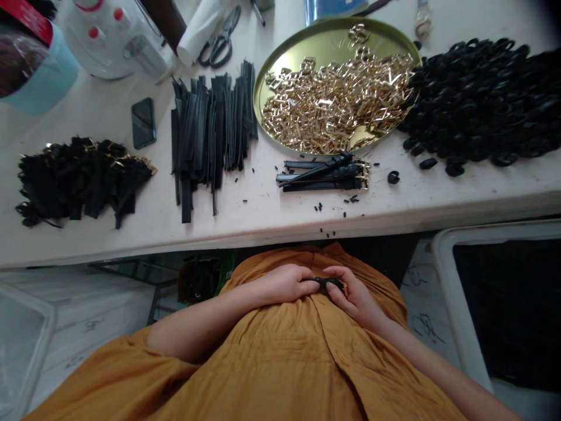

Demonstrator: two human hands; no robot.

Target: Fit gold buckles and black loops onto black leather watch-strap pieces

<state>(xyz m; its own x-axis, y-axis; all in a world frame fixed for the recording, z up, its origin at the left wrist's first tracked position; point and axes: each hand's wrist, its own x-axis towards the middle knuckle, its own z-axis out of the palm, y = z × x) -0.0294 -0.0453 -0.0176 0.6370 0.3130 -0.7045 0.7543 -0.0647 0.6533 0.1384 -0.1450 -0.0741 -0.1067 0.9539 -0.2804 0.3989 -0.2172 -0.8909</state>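
Low over the lap, my left hand (291, 283) and my right hand (353, 295) both pinch a short black strap (323, 283). A glint of gold, perhaps a buckle, shows by the right fingers; the fingers partly hide the piece. On the table ahead lies a small bundle of black straps with gold buckles (324, 174). Behind it a round gold tray (272, 61) holds a heap of gold buckles (333, 105). Flat black strips (210, 126) are stacked to its left, and a pile of black loops (486, 105) lies to its right.
A heap of buckled black straps (83, 181) lies at the table's left, near a phone (144, 123). Scissors (220, 42) and a clear plastic jug (103, 47) stand farther back. White-rimmed bins (451, 292) flank the lap below the table edge.
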